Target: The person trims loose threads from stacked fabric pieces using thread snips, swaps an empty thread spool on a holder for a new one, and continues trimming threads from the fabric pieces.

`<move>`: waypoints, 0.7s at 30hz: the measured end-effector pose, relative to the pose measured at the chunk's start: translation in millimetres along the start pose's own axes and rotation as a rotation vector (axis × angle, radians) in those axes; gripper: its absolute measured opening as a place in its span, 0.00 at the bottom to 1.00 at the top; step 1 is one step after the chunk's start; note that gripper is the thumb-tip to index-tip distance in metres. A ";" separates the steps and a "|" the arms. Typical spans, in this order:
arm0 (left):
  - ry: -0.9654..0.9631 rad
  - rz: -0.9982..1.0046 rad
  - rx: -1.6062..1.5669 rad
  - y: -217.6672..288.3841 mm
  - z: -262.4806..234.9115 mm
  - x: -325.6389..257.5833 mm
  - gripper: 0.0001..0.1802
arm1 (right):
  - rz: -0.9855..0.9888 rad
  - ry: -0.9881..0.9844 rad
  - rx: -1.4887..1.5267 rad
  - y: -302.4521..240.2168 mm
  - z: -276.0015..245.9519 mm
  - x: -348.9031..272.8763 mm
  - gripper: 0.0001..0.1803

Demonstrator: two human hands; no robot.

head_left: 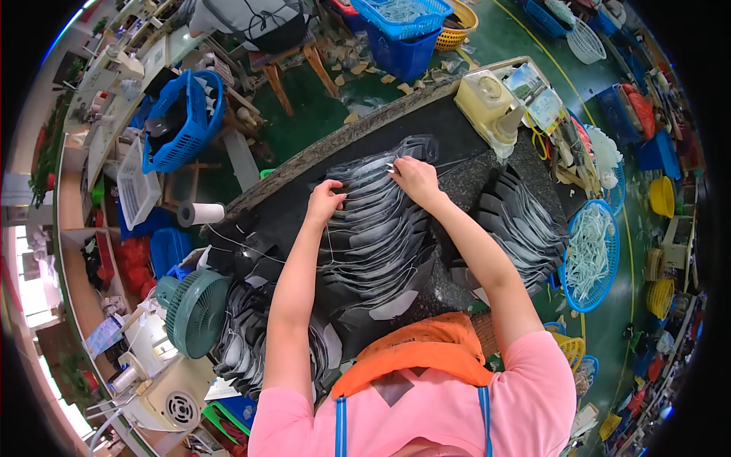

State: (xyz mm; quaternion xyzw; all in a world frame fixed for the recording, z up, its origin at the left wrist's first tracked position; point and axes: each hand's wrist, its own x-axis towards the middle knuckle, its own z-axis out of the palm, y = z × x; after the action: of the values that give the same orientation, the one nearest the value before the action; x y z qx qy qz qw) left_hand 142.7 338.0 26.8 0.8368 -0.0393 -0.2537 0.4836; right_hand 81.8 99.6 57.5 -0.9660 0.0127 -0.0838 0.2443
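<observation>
A long row of overlapping black and grey curved pieces [381, 247], with pale threads along it, lies on the dark worktop. At its far left side my left hand [326, 202] is closed in a pinch, with a thin thread beside its fingers; what the fingertips grip is too small to tell. My right hand [416, 181] rests over the far right part of the row, fingers closed round a small silvery-white pointed object [390, 167]. To the right sits a second bundle of similar dark pieces [521, 221]. A third bundle [242, 335] is by my left forearm.
A green fan [196, 314] and a white thread cone [201, 214] stand at the left. At the worktop's far right is a cream machine [489, 107]. A blue basket of pale strips [589, 255] is on the right. A raised edge [358, 133] runs along the back.
</observation>
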 end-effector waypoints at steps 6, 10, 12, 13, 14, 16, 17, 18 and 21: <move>0.188 0.029 0.559 24.5 6.2 1.2 0.14 | -0.031 0.006 -0.014 19.1 4.8 13.4 0.14; 0.251 -0.084 0.743 43.3 -8.6 -7.7 0.19 | 0.053 -0.018 0.025 29.5 -6.1 23.5 0.17; 0.118 -0.167 0.304 20.5 -36.2 -7.7 0.16 | 0.051 0.006 0.045 14.5 -7.4 24.5 0.17; 0.021 -0.216 -0.037 10.4 -47.5 -8.6 0.18 | 0.063 0.083 0.009 2.8 -10.2 24.0 0.17; 0.007 -0.175 -0.253 10.8 -51.0 -13.9 0.20 | 0.078 0.160 -0.033 -9.0 -14.6 21.9 0.17; 0.034 -0.176 -0.319 3.6 -55.7 -19.0 0.19 | -0.065 -0.074 0.003 -45.0 -5.4 18.0 0.16; 0.048 -0.169 -0.386 -0.3 -57.2 -20.1 0.17 | -0.175 -0.193 0.045 -59.1 8.8 14.7 0.16; 0.047 -0.175 -0.382 -2.5 -57.6 -20.7 0.15 | -0.271 -0.208 0.079 -71.4 28.0 14.0 0.13; 0.051 -0.206 -0.465 6.7 -50.9 -24.1 0.12 | -0.362 -0.238 0.025 -85.3 70.6 22.9 0.09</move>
State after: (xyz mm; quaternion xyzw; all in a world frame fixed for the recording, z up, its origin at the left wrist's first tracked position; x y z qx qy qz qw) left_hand 146.6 382.1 62.2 0.7088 0.1177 -0.2827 0.6355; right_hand 114.9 206.3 40.3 -0.9525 -0.1908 -0.0118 0.2371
